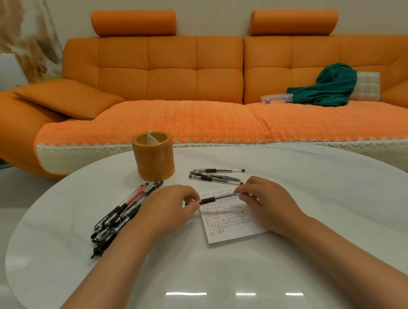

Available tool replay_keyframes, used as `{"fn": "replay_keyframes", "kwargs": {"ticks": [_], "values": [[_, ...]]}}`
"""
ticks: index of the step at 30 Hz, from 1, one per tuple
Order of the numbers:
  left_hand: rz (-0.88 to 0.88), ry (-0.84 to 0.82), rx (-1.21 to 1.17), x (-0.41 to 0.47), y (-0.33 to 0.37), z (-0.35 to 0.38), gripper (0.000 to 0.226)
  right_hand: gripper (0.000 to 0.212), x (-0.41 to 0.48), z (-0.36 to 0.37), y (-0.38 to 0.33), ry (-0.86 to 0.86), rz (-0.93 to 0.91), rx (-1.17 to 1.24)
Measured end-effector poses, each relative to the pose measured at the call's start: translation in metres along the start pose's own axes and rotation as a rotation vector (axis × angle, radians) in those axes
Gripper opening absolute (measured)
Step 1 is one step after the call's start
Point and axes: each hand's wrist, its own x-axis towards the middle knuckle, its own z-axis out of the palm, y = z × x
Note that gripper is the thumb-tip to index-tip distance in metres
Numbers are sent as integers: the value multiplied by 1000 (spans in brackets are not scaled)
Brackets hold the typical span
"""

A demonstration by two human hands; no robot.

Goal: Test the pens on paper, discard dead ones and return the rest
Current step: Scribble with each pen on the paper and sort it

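Both hands pinch one gel pen point(219, 198) level over the paper point(229, 217) — left hand point(168, 212) apparently at the cap, right hand point(266, 202) on the barrel — so pull straight apart.

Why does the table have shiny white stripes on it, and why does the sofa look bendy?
Head view: the stripes on the table are glare from lights above. The wide-angle lens curves the sofa and the table's edge. The top-left corner looks blurred.
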Motion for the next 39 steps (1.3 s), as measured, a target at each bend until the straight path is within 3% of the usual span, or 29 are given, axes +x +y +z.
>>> {"fn": "replay_keyframes", "kwargs": {"ticks": [7,11,17,28,35,39], "values": [[15,51,-88,5,7,13,11,23,0,-4,5,10,-38,-164],[91,92,-122,7,17,23,9,34,-2,-6,-14,-85,-114,-96],[124,186,-247,7,26,33,15,25,-1,-6,-19,-232,-80,42],[100,164,-447,4,28,34,12,28,-8,-9,-17,-179,-112,-63],[71,94,-248,5,21,28,13,34,-9,-11,-18,-243,-38,-34],[9,64,-112,5,15,29,10,23,-11,-17,-11,-260,6,118]]}}
